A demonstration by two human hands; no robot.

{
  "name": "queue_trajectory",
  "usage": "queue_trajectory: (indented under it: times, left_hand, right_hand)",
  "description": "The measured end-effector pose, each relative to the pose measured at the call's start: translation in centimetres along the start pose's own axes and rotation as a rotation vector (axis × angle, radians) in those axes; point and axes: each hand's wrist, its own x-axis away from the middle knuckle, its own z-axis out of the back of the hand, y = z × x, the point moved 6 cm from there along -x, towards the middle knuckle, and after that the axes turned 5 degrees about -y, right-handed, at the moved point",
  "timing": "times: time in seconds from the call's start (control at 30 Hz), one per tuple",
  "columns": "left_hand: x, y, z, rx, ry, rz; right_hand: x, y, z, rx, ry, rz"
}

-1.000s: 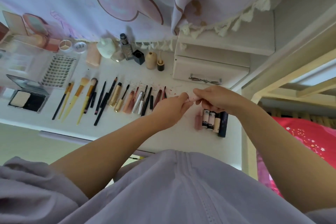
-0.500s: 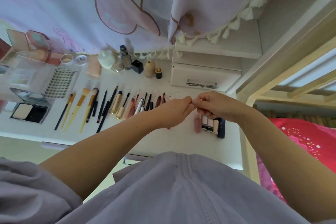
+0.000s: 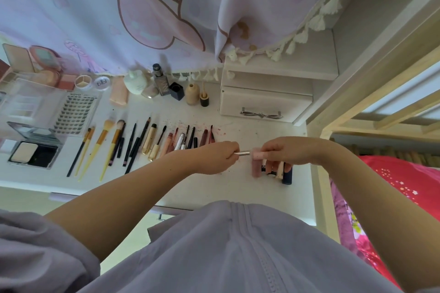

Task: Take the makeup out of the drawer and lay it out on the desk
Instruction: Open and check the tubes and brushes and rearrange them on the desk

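Observation:
Above the white desk (image 3: 207, 191), my left hand (image 3: 214, 158) pinches a thin silver cap or wand (image 3: 242, 153). My right hand (image 3: 289, 151) grips a small pink lip tube (image 3: 258, 155) by its other end. The two pieces meet between my hands. Under my right hand lies a short row of tubes (image 3: 256, 170), ending in a dark blue one (image 3: 287, 177). A long row of brushes and pencils (image 3: 114, 145) lies to the left. The small white drawer (image 3: 264, 102) with a bow handle stands shut at the back.
Bottles and jars (image 3: 164, 83) stand along the back under a pink curtain (image 3: 142, 14). Compacts (image 3: 31, 152) and a lash tray (image 3: 76, 112) fill the far left. A shelf unit (image 3: 297, 66) and a wooden bed frame (image 3: 357, 102) close off the right, with red bedding (image 3: 404, 183) beyond.
My hands were pressed together on the tube; now they have drawn a little apart, so the silver piece and the pink tube show between them. The view has also shifted slightly.

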Motion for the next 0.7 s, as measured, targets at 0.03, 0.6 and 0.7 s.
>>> queue_trajectory:
  times: [0.03,0.6,0.7]
  left_hand:
    - [-0.1,-0.4,0.2,0.011,0.023,0.009]
    - [-5.3,-3.4,3.6,0.162,0.696,0.141]
    - [-6.0,-3.9,3.0,0.116,0.700,0.178]
  right_hand:
    - [-0.1,0.9,0.4,-0.043,0.040,-0.026]
    - [-8.6,0.1,3.0,0.111,0.715,0.097]
    - [-9.8,0.0,2.8,0.199,0.692,0.096]
